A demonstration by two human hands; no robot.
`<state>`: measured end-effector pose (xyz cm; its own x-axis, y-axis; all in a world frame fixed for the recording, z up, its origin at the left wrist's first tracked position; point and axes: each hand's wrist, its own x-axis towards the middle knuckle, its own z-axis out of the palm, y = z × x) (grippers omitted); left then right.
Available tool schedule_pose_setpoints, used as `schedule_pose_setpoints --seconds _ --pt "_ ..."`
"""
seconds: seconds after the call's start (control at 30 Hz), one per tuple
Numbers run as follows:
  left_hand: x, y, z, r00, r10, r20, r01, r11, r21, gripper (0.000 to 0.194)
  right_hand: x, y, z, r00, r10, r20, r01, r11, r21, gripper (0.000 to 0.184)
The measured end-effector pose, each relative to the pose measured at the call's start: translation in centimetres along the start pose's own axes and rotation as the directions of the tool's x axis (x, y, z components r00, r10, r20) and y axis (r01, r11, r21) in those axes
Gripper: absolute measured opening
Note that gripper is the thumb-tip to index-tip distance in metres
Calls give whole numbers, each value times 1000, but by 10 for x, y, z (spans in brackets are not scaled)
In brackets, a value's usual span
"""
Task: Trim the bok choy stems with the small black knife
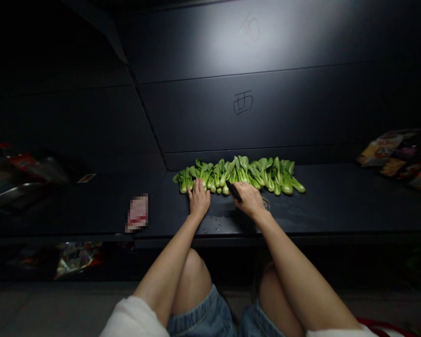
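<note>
The head camera looks down on a row of leafy greens (243, 172) lying along the back edge of a dark shelf (337, 201), their leaves toward the back panel (196, 117) and their pale stem ends toward the front edge. The left end of the row lies near the shelf's back-left corner. A person's left hand (199, 201), palm down with fingers slightly spread, rests against the stems in the left part of the row. The right hand (250, 199) is closed around a slim black object (234, 191), its tip slanting toward the stems near the middle; what it is cannot be told. A clear item (265, 203), mostly hidden, shows just beside that hand. Water drops (215, 221) dot the shelf between the hands and the front edge. Colorful packets (396, 154) stand well apart, toward the right end, and a character (243, 102) marks the back panel.
</note>
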<state>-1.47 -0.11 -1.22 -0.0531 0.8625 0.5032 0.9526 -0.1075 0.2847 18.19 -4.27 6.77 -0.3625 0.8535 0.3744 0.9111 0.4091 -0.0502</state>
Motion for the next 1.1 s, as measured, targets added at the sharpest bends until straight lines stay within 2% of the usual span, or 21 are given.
schedule_pose_setpoints --seconds 0.1,0.23,0.47,0.6,0.9,1.1 --pt "1 -1 1 1000 6 0 -6 1000 -23 56 1 -1 1 1000 15 -6 -15 1000 -12 19" --pt "2 -6 1 1000 16 1 -16 998 -63 56 3 -6 2 1000 -7 15 7 1000 -16 23" --pt "7 -32 -8 1000 24 -17 -25 997 -76 57 9 -14 1 1000 -1 30 2 1000 -13 25" --pt "4 -42 -10 1000 -4 20 5 999 -47 54 14 -21 3 999 -25 21 25 1000 9 23" --pt "2 -43 -7 1000 -11 18 11 999 -32 51 15 -36 4 995 -90 38 91 996 -19 26" --pt "1 -44 -6 1000 -10 9 10 999 -46 50 16 -37 6 996 -88 20 88 996 8 26"
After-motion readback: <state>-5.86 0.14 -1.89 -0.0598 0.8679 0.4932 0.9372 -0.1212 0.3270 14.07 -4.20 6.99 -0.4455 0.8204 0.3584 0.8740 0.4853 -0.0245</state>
